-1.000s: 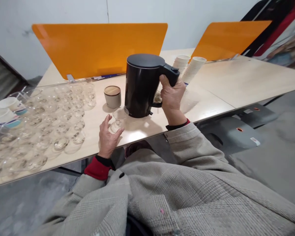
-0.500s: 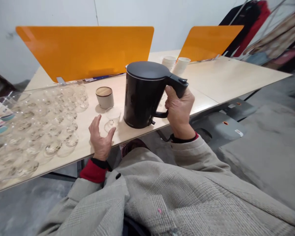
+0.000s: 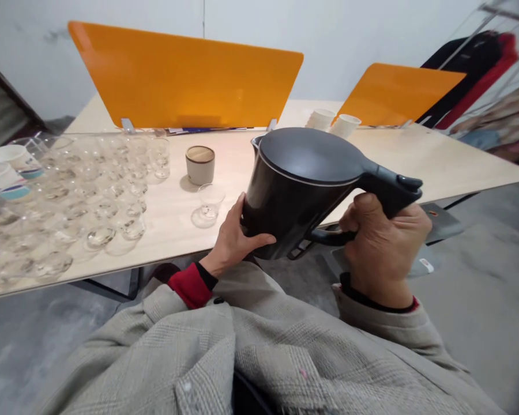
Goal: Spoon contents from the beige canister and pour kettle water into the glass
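A black electric kettle (image 3: 294,202) is held up at the table's front edge, its lid closed and its spout tilted toward the left. My right hand (image 3: 383,248) is wrapped round its handle. Against the lower left of the body lies my left hand (image 3: 233,239), thumb on the near side and the other fingers partly hidden behind. Just left of the kettle, a small clear cup (image 3: 210,202) stands upright on the table. Behind that cup is a beige canister (image 3: 200,169) with a wooden lid.
Many clear cups (image 3: 99,230) crowd the left of the table (image 3: 173,230). Paper cups (image 3: 8,158) stand at the far left, stacked white cups (image 3: 345,125) at the back. Orange dividers (image 3: 190,80) line the rear. Grey stools (image 3: 441,222) sit at the right.
The kettle has come nearer to me and right, and is now tilted. My left hand has moved from beside the clear cup onto the kettle's body. The view has shifted.
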Demonstrator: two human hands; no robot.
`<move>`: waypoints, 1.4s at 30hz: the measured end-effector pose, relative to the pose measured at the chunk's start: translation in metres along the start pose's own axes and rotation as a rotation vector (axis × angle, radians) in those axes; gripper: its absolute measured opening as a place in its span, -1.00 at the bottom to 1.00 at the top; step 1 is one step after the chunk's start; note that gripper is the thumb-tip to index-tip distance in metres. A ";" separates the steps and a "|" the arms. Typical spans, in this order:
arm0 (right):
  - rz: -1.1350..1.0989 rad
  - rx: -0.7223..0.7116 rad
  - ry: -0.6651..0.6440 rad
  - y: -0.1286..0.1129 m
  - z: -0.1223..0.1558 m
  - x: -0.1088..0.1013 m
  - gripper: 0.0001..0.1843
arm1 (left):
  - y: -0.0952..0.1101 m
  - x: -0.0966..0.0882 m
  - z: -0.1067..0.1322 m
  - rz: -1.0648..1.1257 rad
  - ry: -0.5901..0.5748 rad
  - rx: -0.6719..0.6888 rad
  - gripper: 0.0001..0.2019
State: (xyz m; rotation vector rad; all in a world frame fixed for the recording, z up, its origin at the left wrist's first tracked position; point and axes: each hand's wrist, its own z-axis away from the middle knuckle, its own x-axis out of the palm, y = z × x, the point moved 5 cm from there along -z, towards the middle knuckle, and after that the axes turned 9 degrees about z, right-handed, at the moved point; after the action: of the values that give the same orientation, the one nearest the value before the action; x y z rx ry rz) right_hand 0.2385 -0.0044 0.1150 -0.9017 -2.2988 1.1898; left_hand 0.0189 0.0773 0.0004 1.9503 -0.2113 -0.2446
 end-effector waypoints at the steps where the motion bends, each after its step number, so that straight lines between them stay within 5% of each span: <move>1: 0.005 -0.017 -0.008 -0.003 0.000 -0.002 -0.62 | 0.002 0.002 0.002 0.032 -0.007 -0.004 0.14; 15: 0.274 -0.061 -0.192 -0.066 -0.023 0.015 -0.68 | 0.036 0.033 0.031 0.478 0.077 -0.159 -0.14; 27: 0.394 -0.148 -0.433 -0.077 -0.041 0.047 -0.64 | 0.034 0.046 0.031 0.779 0.068 -0.284 -0.15; 42: 0.446 -0.104 -0.476 -0.077 -0.049 0.071 -0.69 | 0.029 0.042 0.024 0.869 0.078 -0.296 -0.12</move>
State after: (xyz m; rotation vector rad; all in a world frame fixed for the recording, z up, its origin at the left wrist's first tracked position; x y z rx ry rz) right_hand 0.1896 0.0403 0.2095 -1.3420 -2.6281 1.6254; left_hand 0.0514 0.0338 0.0153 1.4179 -0.8837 0.3542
